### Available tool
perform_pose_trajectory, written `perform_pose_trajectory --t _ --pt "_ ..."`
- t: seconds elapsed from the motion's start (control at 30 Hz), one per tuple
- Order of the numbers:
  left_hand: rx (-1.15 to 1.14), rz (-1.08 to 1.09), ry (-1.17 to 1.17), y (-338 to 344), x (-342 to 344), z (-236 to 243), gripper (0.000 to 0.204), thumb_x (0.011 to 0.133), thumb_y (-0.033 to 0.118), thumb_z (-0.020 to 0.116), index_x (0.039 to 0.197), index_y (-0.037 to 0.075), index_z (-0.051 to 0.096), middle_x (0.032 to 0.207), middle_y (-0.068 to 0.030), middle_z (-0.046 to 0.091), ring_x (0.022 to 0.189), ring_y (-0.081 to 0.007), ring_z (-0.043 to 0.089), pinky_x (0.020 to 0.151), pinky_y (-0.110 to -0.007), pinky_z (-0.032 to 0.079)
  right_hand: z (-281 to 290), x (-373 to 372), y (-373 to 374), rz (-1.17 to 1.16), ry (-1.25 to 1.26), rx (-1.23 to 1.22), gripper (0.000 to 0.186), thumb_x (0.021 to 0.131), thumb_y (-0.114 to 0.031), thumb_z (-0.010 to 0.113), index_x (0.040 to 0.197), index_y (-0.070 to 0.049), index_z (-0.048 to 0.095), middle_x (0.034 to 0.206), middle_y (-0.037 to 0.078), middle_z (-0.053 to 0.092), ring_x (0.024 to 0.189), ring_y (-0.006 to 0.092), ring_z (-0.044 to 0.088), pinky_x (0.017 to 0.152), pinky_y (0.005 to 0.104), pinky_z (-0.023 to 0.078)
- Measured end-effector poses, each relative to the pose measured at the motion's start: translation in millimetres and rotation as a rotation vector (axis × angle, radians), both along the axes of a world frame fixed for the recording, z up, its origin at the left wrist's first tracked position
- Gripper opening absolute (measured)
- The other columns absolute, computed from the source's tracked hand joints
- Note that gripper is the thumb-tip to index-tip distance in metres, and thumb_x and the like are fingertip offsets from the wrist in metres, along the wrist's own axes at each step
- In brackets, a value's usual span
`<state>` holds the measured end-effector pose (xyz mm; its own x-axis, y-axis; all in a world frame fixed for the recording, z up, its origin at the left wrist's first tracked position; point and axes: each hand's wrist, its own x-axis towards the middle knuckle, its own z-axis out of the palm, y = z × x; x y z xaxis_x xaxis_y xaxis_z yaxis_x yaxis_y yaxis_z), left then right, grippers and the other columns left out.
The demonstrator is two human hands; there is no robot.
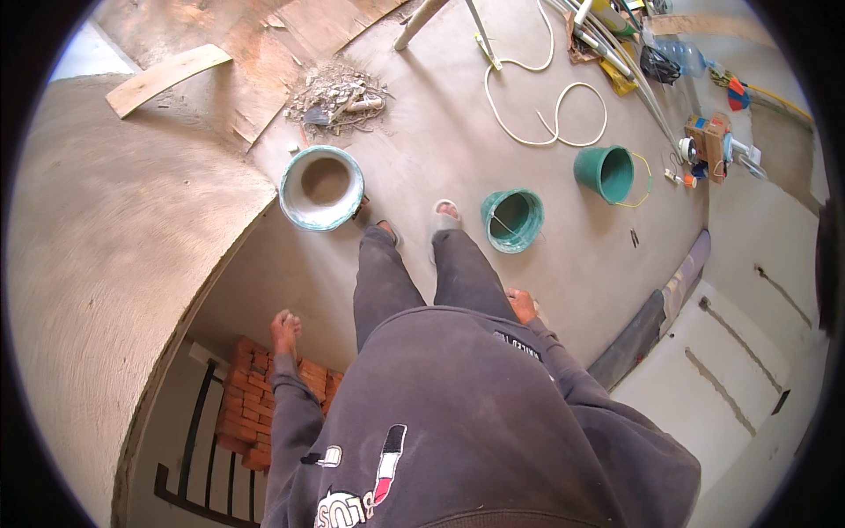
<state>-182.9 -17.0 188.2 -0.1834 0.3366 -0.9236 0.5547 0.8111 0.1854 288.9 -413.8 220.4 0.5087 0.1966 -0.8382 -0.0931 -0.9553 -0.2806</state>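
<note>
My left hand (284,333) hangs over the floor beside my left leg, fingers loosely apart and nothing in them. Close to my right thigh is my right hand (521,305), its fingers curled; a small pale bit shows beside it, too unclear to name. Ahead of my left foot stands a wide round tub (288,195) with a whitish, smeared rim and a greyish-brown inside. A green bucket (489,214) with a thin handle is ahead and right of my feet. Farther right, another green bucket (584,167) with a yellow handle leans or lies tilted.
Stacked red bricks (248,400) stand behind my left hand. A rubble heap (343,92) lies ahead, near a curved board (167,79). White cable (576,143) loops across the floor. At right are a cardboard box (707,145) and a long roll (629,339) by the wall.
</note>
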Motion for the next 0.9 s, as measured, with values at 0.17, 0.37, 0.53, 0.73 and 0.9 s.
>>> perform_pose_trajectory --t 0.17,0.37,0.53,0.73,0.9 --pt "-0.020 0.120 -0.005 -39.1 -34.9 0.9 0.038 0.101 0.013 0.052 0.136 -0.001 0.050 0.088 -0.0040 0.059 0.072 -0.0093 0.055 0.057 -0.024 0.044 -19.0 26.7 -4.0 0.294 -0.161 -0.022 0.022 0.084 -0.021 0.070 0.097 -0.004 0.073 0.085 0.015 0.072 0.079 0.0241 0.070 0.076 0.0376 0.054" --pt "0.078 0.143 -0.073 -55.0 36.0 16.1 0.036 0.099 0.012 0.055 0.131 -0.002 0.053 0.087 -0.0047 0.063 0.071 -0.0103 0.057 0.059 -0.024 0.047 33.3 82.0 49.2 -0.141 0.083 -0.104 0.029 0.083 -0.006 0.058 0.109 -0.001 0.068 0.078 0.013 0.069 0.066 0.0189 0.067 0.054 0.0342 0.055" --pt "0.180 0.165 -0.070 -97.5 111.2 27.6 0.036 0.098 0.015 0.056 0.130 -0.002 0.055 0.094 -0.0086 0.068 0.076 -0.0134 0.062 0.064 -0.027 0.052 12.2 149.6 82.0 0.051 0.187 0.068 0.037 0.082 -0.001 0.050 0.115 -0.001 0.065 0.083 0.013 0.068 0.059 0.0154 0.065 0.047 0.0285 0.053" --pt "0.059 0.286 -0.085 -187.4 170.5 24.2 0.041 0.097 0.019 0.055 0.132 -0.001 0.053 0.100 -0.0119 0.069 0.086 -0.0195 0.067 0.073 -0.033 0.055 4.5 228.5 142.1 0.127 0.181 0.152 0.037 0.079 -0.003 0.052 0.114 0.002 0.065 0.082 0.012 0.068 0.057 0.0159 0.064 0.046 0.0285 0.053" --pt "0.014 0.361 -0.130 -222.0 198.1 20.6 0.045 0.094 0.017 0.052 0.135 -0.001 0.052 0.103 -0.0137 0.069 0.090 -0.0216 0.068 0.077 -0.034 0.055 3.4 270.8 161.1 0.276 0.136 0.122 0.040 0.077 -0.006 0.052 0.114 0.003 0.065 0.081 0.013 0.068 0.056 0.0167 0.064 0.045 0.0282 0.053"
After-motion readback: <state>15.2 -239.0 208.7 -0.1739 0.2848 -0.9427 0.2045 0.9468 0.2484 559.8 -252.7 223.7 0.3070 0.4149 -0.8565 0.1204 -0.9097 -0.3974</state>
